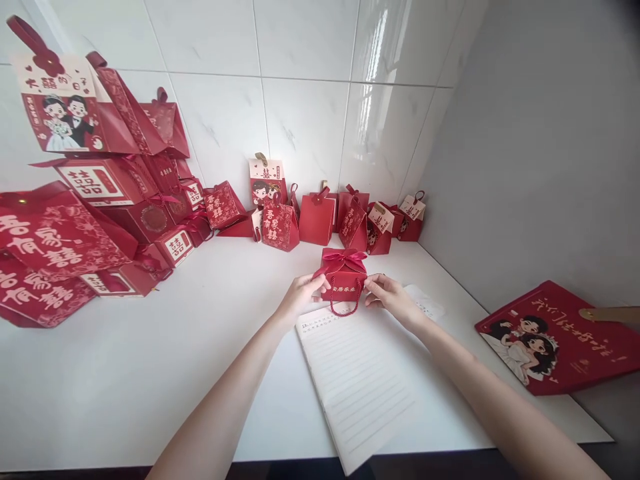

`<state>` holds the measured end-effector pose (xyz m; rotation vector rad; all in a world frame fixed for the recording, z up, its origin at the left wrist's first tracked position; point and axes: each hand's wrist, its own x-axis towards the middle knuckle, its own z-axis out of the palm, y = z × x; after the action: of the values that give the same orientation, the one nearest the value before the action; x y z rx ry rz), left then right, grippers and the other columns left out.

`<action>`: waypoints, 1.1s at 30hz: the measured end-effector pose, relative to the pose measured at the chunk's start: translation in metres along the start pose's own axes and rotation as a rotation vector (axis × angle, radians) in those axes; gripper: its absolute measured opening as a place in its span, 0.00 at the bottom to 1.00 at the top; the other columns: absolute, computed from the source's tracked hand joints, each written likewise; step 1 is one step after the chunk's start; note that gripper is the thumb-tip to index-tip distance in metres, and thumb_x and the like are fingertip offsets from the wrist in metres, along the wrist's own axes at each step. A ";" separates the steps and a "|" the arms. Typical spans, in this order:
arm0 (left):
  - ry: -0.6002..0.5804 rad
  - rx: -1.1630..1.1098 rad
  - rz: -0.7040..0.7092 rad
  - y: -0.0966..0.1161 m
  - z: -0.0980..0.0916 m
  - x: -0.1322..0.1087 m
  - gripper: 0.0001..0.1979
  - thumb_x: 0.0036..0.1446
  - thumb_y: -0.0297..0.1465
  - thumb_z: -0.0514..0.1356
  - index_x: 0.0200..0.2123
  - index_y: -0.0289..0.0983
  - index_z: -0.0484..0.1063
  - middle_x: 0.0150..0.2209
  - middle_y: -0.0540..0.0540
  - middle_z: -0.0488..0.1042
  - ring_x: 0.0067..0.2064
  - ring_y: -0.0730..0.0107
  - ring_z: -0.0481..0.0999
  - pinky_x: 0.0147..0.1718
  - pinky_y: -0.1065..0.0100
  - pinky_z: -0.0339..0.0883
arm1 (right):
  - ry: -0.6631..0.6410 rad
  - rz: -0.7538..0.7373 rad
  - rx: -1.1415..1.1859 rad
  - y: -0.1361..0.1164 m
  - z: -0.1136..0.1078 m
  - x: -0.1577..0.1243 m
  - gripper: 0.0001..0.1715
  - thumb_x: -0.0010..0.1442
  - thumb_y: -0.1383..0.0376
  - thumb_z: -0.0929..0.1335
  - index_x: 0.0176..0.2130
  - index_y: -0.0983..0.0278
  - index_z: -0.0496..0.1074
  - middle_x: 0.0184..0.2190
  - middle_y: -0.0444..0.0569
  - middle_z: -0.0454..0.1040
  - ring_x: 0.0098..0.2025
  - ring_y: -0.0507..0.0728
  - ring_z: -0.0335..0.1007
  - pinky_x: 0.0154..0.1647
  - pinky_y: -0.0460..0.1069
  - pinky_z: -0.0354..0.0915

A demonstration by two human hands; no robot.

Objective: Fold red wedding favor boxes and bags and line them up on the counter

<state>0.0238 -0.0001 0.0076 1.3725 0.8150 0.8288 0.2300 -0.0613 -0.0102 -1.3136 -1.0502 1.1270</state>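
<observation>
A small red gift box (344, 277) with gold lettering stands upright at the top end of a lined notepad (357, 380). On its lid sits a dark red ribbon bow (345, 259), and a twisted red cord handle (346, 312) hangs down its front. My left hand (303, 295) is closed at the box's left side, its fingertips by the ribbon's tail. At the right side my right hand (389, 295) grips the edge between thumb and fingers. The rear of the box is hidden.
Red gift boxes (95, 180) are stacked on the left of the white table (165, 387). Several smaller ones (281, 225) line the tiled wall. A large red bag (555, 337) stands at the right by the grey wall. A white paper (425, 301) lies behind my right hand.
</observation>
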 end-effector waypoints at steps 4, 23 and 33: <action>0.035 0.005 0.013 -0.003 0.000 0.003 0.21 0.45 0.49 0.60 0.25 0.35 0.73 0.31 0.45 0.71 0.35 0.68 0.69 0.31 0.68 0.66 | 0.017 -0.028 0.017 0.000 0.001 0.002 0.27 0.42 0.47 0.75 0.28 0.65 0.68 0.26 0.43 0.69 0.23 0.50 0.67 0.28 0.47 0.67; 0.316 -0.252 0.162 0.007 -0.011 0.005 0.15 0.44 0.41 0.61 0.19 0.35 0.71 0.29 0.41 0.74 0.39 0.60 0.73 0.30 0.68 0.65 | 0.087 -0.060 0.743 -0.026 -0.021 -0.003 0.11 0.40 0.68 0.64 0.22 0.61 0.52 0.21 0.40 0.59 0.21 0.49 0.60 0.25 0.46 0.69; 0.740 -0.505 0.324 0.015 -0.034 0.012 0.11 0.50 0.36 0.56 0.25 0.34 0.71 0.31 0.42 0.76 0.27 0.71 0.73 0.27 0.70 0.64 | 0.501 -0.229 1.148 -0.046 -0.049 -0.004 0.07 0.40 0.70 0.58 0.26 0.61 0.53 0.26 0.44 0.68 0.27 0.51 0.70 0.31 0.47 0.72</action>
<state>0.0000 0.0273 0.0211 0.7359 0.8553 1.7211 0.2788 -0.0709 0.0355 -0.4630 -0.0743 0.8978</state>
